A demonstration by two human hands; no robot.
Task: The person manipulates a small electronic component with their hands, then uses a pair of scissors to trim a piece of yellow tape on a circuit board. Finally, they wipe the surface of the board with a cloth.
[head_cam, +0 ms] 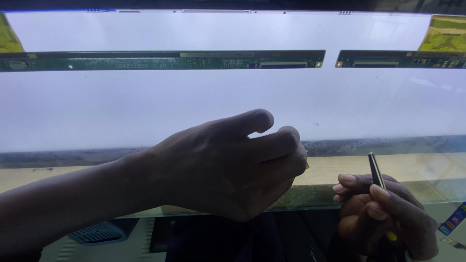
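My left hand (228,165) reaches in from the left, fingers curled, its fingertips pinched at the near edge of a bright white backlit panel (145,106); a tiny yellowish bit shows at the fingertips, what it is I cannot tell. My right hand (383,216) sits low at the right, closed around a thin dark pen-like tool (375,170) with a yellow end, tip pointing up and held just short of the panel's edge.
Two long green circuit board strips (165,60) (400,59) lie across the panel's far part with a gap between them. Yellow flex films (445,34) sit at the far corners. A dark grey vented cover (94,233) lies below the near edge.
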